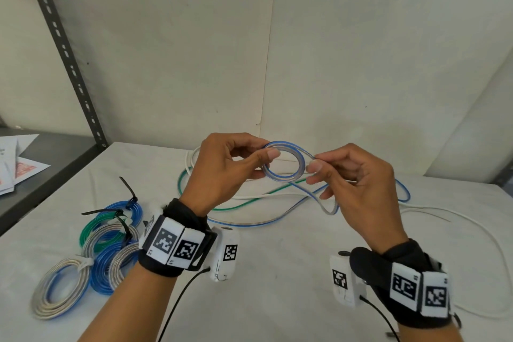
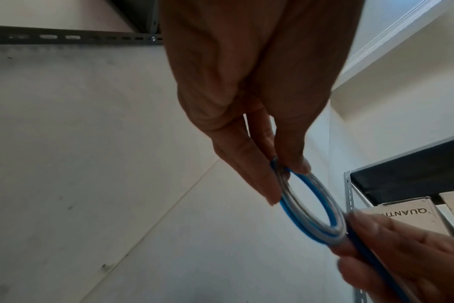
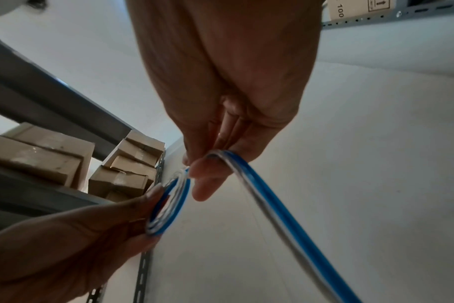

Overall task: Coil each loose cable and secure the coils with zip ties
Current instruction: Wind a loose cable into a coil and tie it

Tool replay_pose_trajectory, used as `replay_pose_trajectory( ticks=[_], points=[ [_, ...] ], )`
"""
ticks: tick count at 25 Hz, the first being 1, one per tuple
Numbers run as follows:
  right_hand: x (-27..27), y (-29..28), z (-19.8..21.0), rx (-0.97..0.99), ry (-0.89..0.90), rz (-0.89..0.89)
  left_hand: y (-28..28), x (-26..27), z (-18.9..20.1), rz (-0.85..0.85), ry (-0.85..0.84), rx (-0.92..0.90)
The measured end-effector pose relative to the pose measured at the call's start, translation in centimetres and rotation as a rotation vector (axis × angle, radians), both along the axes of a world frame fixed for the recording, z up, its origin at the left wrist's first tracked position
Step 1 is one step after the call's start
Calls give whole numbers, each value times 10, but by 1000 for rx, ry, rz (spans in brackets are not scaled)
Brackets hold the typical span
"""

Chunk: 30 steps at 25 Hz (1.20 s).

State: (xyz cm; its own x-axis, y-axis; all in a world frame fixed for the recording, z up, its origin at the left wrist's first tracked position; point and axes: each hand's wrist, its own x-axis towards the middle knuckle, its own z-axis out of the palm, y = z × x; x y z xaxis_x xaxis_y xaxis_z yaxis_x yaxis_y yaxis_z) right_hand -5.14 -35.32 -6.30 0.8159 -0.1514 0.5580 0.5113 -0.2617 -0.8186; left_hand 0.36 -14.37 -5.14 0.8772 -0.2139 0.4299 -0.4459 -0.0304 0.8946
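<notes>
A white-covered table (image 1: 277, 272) stands against a pale wall, with finished, tied coils (image 1: 91, 253) lying at its left. Above it the left hand (image 1: 222, 172) pinches a small coil (image 1: 284, 161) of blue-and-clear cable between thumb and fingers, while the right hand (image 1: 358, 189) pinches the loose run (image 1: 313, 194) just beside the coil and feeds it round; the rest trails across the table. To do this well, each new turn should probably match the first loop's size, the left pinch holding every turn flat so none springs free.
</notes>
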Motion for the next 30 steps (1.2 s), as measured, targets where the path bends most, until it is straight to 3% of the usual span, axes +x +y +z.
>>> replay_pose_trajectory(
  ticks=[5,11,14,17,20,23,27,30],
  points=[
    [0,19,-4,175,10,53,-1,-1,2,-34,100,-137],
    [2,27,-11,235,-24,11,4,1,2,-123,180,-122],
    [4,18,-9,67,-15,5,6,2,0,-189,169,62],
    [4,3,-10,-241,25,41,5,3,-4,-170,11,351],
    [3,-7,-10,-389,62,69,2,0,-6,-175,-35,464],
    [2,-10,-5,-394,62,83,-1,-3,-5,-164,-28,423],
    [-1,-25,5,-249,38,37,4,-1,0,-112,70,247],
    [-4,-23,7,-291,6,-45,4,-1,1,-98,75,181]
  ],
)
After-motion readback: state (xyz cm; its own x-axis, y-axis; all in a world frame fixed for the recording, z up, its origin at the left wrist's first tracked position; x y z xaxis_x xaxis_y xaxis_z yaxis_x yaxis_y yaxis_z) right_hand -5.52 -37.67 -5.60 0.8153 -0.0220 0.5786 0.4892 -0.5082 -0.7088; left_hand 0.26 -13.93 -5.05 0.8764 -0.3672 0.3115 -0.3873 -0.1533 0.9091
